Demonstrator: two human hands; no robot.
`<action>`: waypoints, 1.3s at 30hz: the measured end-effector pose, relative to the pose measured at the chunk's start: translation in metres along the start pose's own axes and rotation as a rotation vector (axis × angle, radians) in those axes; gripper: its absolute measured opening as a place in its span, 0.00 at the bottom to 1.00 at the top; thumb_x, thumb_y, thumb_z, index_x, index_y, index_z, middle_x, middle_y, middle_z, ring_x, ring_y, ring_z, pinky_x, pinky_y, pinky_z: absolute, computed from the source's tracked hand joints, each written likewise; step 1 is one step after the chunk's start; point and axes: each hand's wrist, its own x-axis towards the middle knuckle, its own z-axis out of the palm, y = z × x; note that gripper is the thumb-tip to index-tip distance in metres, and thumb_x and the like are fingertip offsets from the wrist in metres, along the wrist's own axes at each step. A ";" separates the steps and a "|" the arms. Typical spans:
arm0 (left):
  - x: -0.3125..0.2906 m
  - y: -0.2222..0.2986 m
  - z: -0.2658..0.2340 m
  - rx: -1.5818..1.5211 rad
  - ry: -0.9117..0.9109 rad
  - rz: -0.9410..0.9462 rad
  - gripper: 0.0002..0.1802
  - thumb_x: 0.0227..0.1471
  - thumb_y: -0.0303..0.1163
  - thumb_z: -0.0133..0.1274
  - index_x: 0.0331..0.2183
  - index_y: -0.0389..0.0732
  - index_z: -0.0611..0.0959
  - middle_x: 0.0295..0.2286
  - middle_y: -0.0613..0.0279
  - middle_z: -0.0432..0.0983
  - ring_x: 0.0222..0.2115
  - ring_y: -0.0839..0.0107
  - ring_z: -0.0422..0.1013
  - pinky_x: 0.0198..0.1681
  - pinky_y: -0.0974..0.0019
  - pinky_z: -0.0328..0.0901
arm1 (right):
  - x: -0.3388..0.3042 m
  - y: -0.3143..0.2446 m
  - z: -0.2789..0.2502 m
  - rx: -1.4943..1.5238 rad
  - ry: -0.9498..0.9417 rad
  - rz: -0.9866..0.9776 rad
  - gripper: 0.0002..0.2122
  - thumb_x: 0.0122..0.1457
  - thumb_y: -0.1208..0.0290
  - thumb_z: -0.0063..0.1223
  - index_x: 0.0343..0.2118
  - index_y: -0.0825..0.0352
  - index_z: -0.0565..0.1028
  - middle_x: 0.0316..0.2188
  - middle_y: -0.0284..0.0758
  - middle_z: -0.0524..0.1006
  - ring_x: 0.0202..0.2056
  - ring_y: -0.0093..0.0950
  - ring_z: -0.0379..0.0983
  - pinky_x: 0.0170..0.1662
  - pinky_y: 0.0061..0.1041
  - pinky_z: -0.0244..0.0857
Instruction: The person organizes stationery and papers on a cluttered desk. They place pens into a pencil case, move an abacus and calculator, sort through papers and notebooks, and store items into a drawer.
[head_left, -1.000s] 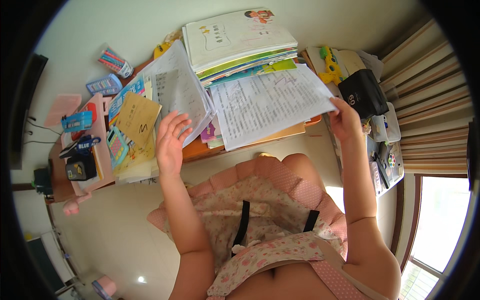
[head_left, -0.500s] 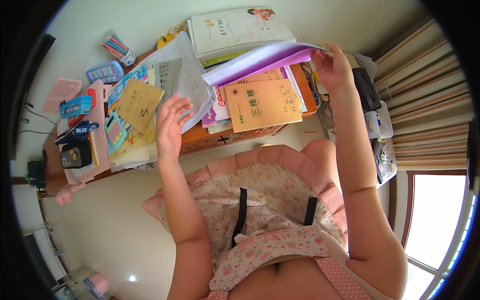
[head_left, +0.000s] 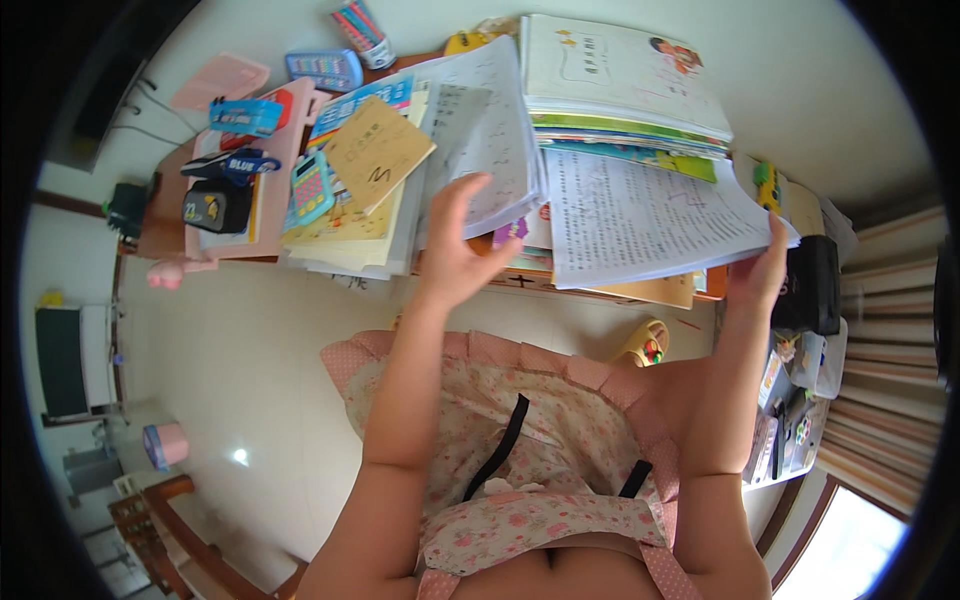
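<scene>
Left hand [head_left: 458, 250] splayed against papers [head_left: 490, 130]; right hand [head_left: 760, 275] grip pinching worksheet [head_left: 640, 215].

Left hand [head_left: 455, 255] spread, right hand [head_left: 757, 272] pinching

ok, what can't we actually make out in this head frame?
- Head view: desk top mostly buried under papers and books.
- Lower books in the stack, covered by the top book.
- Right hand fingertips, tucked behind the printed sheet.
- Left hand: touching the paper pile or just over it, cannot tell.
- Shelf items at right, small and warped by the fisheye rim.
</scene>
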 end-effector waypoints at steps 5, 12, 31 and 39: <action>0.005 0.003 0.021 0.403 -0.020 0.045 0.40 0.39 0.35 0.63 0.54 0.41 0.65 0.52 0.53 0.61 0.53 0.53 0.57 0.57 0.54 0.53 | 0.006 0.002 0.000 -0.207 0.186 -0.293 0.26 0.53 0.71 0.56 0.52 0.69 0.58 0.42 0.39 0.69 0.43 0.28 0.69 0.45 0.26 0.66; 0.010 -0.014 0.019 0.473 0.083 -0.124 0.24 0.48 0.35 0.55 0.47 0.36 0.73 0.42 0.50 0.72 0.42 0.55 0.69 0.46 0.60 0.64 | 0.001 0.001 -0.005 -0.489 0.259 -0.518 0.21 0.54 0.72 0.53 0.50 0.72 0.63 0.45 0.40 0.66 0.48 0.29 0.64 0.50 0.24 0.61; 0.030 -0.021 0.002 -0.070 0.465 -0.278 0.18 0.59 0.32 0.44 0.49 0.33 0.71 0.36 0.51 0.77 0.38 0.64 0.73 0.40 0.64 0.65 | -0.118 0.064 0.098 -0.465 -1.051 0.169 0.12 0.60 0.78 0.46 0.46 0.71 0.68 0.41 0.36 0.72 0.44 0.24 0.69 0.48 0.22 0.62; 0.017 -0.010 -0.006 0.395 0.117 0.008 0.38 0.47 0.12 0.43 0.55 0.60 0.68 0.55 0.42 0.57 0.50 0.46 0.63 0.48 0.57 0.64 | -0.102 0.099 0.137 -0.230 -0.903 0.444 0.28 0.59 0.62 0.50 0.56 0.75 0.56 0.50 0.42 0.65 0.50 0.28 0.62 0.58 0.27 0.53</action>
